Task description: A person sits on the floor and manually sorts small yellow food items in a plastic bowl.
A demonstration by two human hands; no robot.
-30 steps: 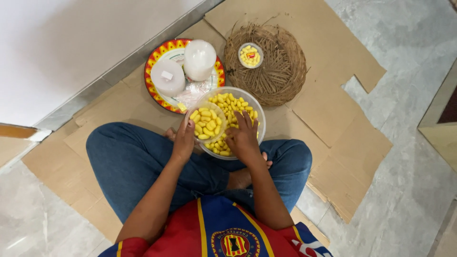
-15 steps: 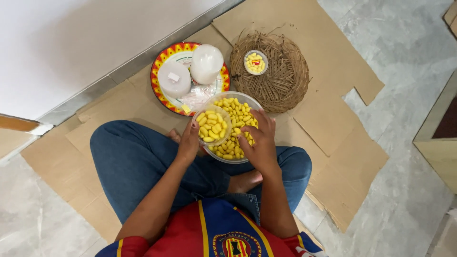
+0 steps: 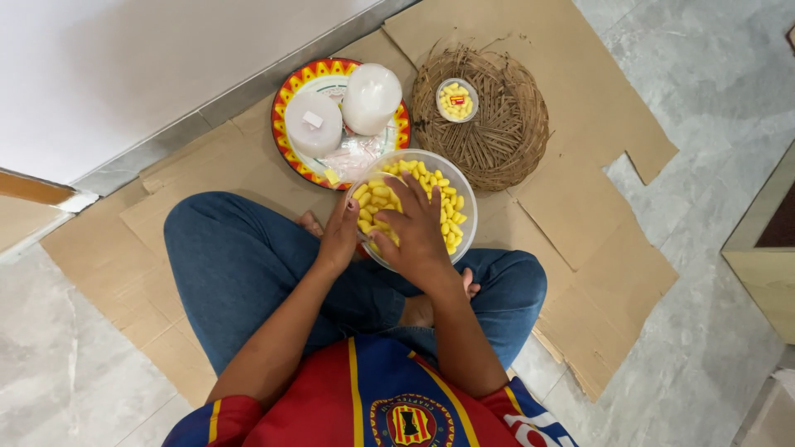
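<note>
The person sits cross-legged on flattened cardboard [image 3: 580, 190] laid over the floor, with a clear bowl [image 3: 464, 194] of small yellow pieces [image 3: 443, 211] resting just beyond the knees. The right hand [image 3: 414, 236] lies flat over the near part of the bowl, its fingers [image 3: 410, 194] spread loose among the yellow pieces and not clenched around any of them that I can see. The left hand [image 3: 339, 236] is at the bowl's left rim; whether its fingers hold the rim or something small inside I cannot tell.

Just beyond the bowl to the left sits a bright red and yellow plate [image 3: 286, 145] carrying two white lidded tubs [image 3: 313, 122] side by side and some clear wrapping. To the right of the plate lies a round woven mat [image 3: 505, 141], and on its far side stands a small clear tub [image 3: 456, 100] filled with the same yellow pieces.
</note>
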